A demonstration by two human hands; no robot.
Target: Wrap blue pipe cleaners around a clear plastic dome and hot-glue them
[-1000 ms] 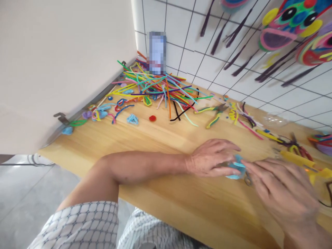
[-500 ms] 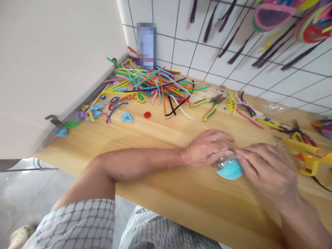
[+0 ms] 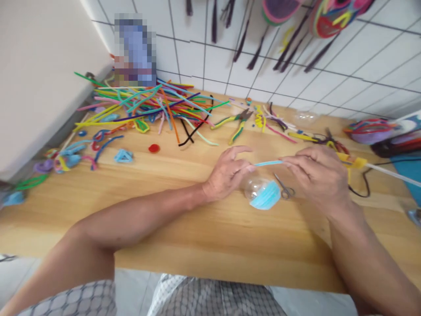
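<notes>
A short light-blue pipe cleaner stretches between my two hands, a little above the table. My left hand pinches its left end between thumb and finger, while the other fingers reach forward. At the other end, the fingertips of my right hand are closed on it. Just below lies a clear plastic ball, partly covered by rows of light-blue pipe cleaner. Small scissors rest on the wood right beside the ball, close to my right hand.
Many coloured pipe cleaners are heaped at the back left. Green-yellow pliers, a red cap and a blue pipe-cleaner triangle lie nearer. A yellow glue gun sits behind my right hand. Tassels hang against the tiled wall.
Both hands have lifted off the ball and moved apart, now holding the pipe cleaner between them. The scissors have come into sight. The view has swung to the right.
</notes>
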